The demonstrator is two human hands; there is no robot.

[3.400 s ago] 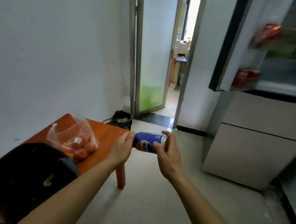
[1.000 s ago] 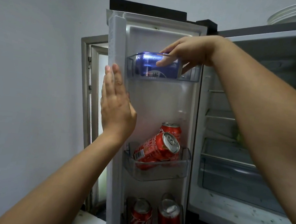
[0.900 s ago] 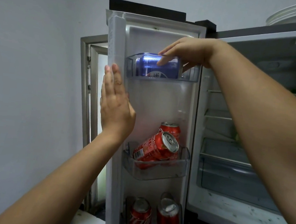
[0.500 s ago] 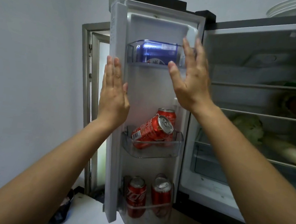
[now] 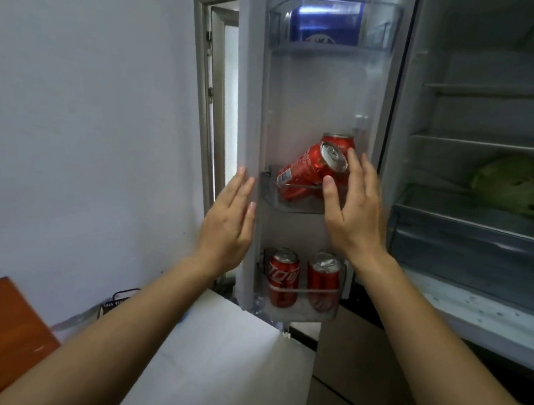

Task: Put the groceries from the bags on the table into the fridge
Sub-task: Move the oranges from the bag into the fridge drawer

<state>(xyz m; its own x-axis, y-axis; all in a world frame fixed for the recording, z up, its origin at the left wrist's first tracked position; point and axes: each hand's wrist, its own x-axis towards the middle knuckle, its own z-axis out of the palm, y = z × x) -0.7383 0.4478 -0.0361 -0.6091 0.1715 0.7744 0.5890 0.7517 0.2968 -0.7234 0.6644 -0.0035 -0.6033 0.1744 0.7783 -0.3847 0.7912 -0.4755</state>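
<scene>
The fridge door (image 5: pixel 318 108) is standing open, the blue can (image 5: pixel 327 27) now lying in its top shelf. Below it, the right hand (image 5: pixel 353 211) is dropping away empty, fingers spread; the left hand (image 5: pixel 229 221) is hovering flat beside the door's edge. That can is done.

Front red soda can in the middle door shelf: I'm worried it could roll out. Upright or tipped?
Tipped. The front red soda can leans with its silver top up-right, propped against an upright red can behind.

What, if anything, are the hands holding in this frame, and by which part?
Nothing is held. The left hand is open and flat by the fridge door's edge; the right hand is open in front of the tilted red can, not gripping it.
</scene>
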